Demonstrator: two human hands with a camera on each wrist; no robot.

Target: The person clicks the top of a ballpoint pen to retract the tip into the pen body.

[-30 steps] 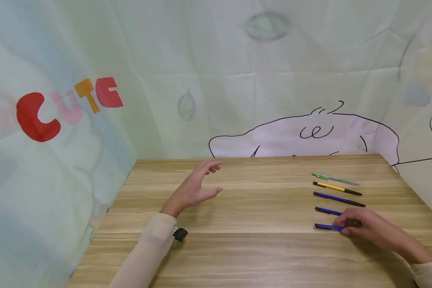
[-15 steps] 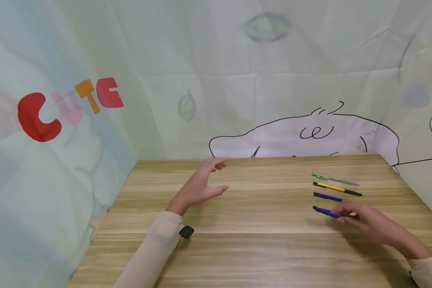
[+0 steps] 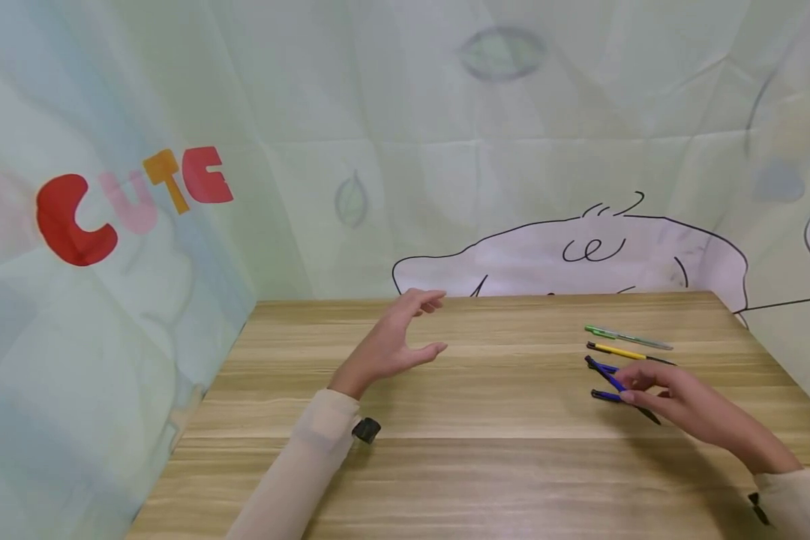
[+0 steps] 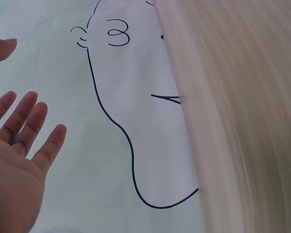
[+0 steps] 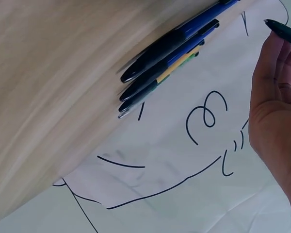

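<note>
My right hand (image 3: pixel 688 397) pinches a blue pen (image 3: pixel 610 377) with a black grip section, lifted off the wooden table. Tilted, the pen points its black tip down toward me; that tip also shows in the right wrist view as a dark pen end (image 5: pixel 281 32). Under and beside the hand lie a blue pen (image 3: pixel 604 396) and another blue pen (image 3: pixel 601 367), both partly covered. Behind them lie a yellow pen (image 3: pixel 617 351) with a black grip and a clear green pen (image 3: pixel 628 337). My left hand (image 3: pixel 386 341) hovers left of centre, thumb and fingers spread, holding nothing.
The light wooden table (image 3: pixel 445 480) ends at a printed cloth backdrop (image 3: pixel 412 150) along the back and left. A cartoon outline on the cloth rises behind the back edge. The resting pens form a rough row at the right.
My right hand has lifted the nearest blue pen from the row and carried it toward the back, tilting it. My left hand has drifted right and slightly farther away, still spread.
</note>
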